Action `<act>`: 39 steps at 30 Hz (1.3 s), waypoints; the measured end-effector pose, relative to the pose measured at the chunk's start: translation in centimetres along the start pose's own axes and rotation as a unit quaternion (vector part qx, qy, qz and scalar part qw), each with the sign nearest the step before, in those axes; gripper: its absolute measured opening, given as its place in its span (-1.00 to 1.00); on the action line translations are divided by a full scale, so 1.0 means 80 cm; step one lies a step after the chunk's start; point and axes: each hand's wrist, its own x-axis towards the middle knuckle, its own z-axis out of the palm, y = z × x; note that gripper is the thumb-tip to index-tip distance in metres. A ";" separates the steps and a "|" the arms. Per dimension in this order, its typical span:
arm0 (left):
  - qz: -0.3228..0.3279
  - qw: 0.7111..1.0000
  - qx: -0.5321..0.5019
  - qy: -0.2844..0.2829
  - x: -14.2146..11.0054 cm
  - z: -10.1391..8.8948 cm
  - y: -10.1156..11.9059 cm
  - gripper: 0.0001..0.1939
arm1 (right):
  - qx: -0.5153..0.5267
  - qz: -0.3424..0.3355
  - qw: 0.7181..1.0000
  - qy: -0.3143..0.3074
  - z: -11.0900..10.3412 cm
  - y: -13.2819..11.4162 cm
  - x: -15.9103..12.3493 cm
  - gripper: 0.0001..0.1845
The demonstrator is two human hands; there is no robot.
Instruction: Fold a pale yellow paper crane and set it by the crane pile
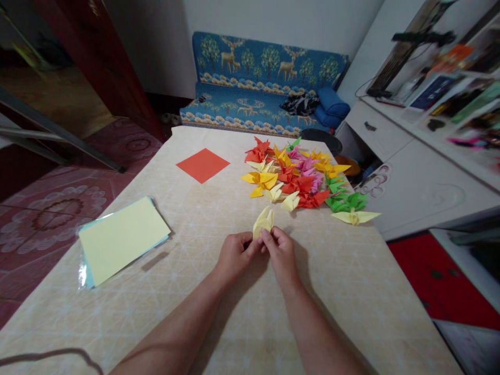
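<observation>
Between my two hands is a pale yellow folded paper [263, 221], its pointed tips upward and its lower end hidden by my fingers. My left hand [239, 252] pinches it from the left, thumb pressed on the lower edge. From the right, my right hand [282, 252] grips it with thumb and fingers closed. Just beyond lies a cluster of folded paper cranes [299, 183] in red, orange, pink, green and pale yellow. One pale yellow crane [354, 217] rests at the cluster's near right, wings spread.
A red paper square [202, 165] lies flat toward the back left of the table [219, 333]. At the left, a stack of yellow and blue paper [124, 242] sits on a clear plastic wrapper. Behind stands a blue patterned sofa [269, 67]; a white cabinet [422, 182] is at right.
</observation>
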 end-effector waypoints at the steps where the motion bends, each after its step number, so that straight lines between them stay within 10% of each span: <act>1: 0.000 1.000 0.001 0.000 0.000 0.000 0.000 -0.54 | -0.001 -0.002 1.000 0.000 0.000 0.001 0.000 -0.73; 39: 0.003 1.000 0.019 0.012 0.000 -0.001 0.002 -0.53 | -0.005 0.005 1.000 -0.002 0.000 -0.002 -0.002 -0.70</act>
